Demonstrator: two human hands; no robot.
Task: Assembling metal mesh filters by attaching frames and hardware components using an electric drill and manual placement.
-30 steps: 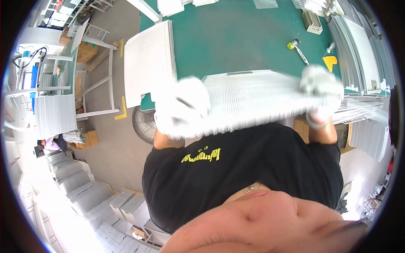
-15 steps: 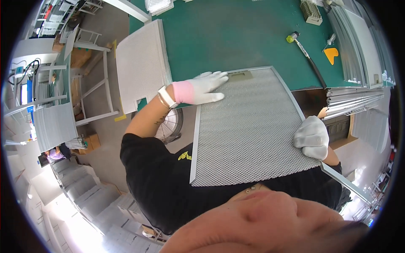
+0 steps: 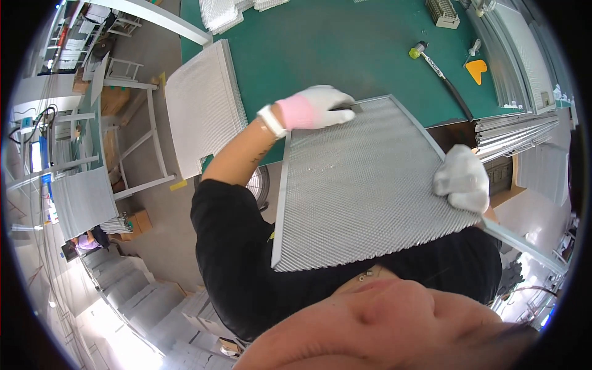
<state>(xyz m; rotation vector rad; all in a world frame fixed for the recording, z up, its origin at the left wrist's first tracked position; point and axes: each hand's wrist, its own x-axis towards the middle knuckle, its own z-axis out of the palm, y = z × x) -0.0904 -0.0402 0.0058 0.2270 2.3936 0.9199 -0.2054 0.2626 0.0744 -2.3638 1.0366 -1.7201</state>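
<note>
A silver metal mesh filter (image 3: 357,185) with a thin metal frame lies tilted between the green table and my chest. Frame strips run along its left, far and right sides; its near edge shows bare, jagged mesh. My left hand (image 3: 320,106), in a white glove with a pink cuff, pinches the far edge beside a small tab, thumb on top. At the right side, my gloved right hand (image 3: 462,180) is closed round the frame edge. From beneath it a metal frame strip (image 3: 524,246) sticks out toward the lower right; its join to the filter is hidden.
On the green table (image 3: 320,49) lie a mallet (image 3: 441,77), an orange scraper (image 3: 476,71) and a ridged block (image 3: 443,13). Mesh sheets (image 3: 203,105) are stacked at left. Frame strips (image 3: 515,139) and panels (image 3: 512,55) stand at right. A floor fan (image 3: 259,185) is below.
My left hand has gone from lying flat on the mesh to gripping the far edge, a little to the right. The filter has shifted slightly left, and the strip at lower right has swung outward.
</note>
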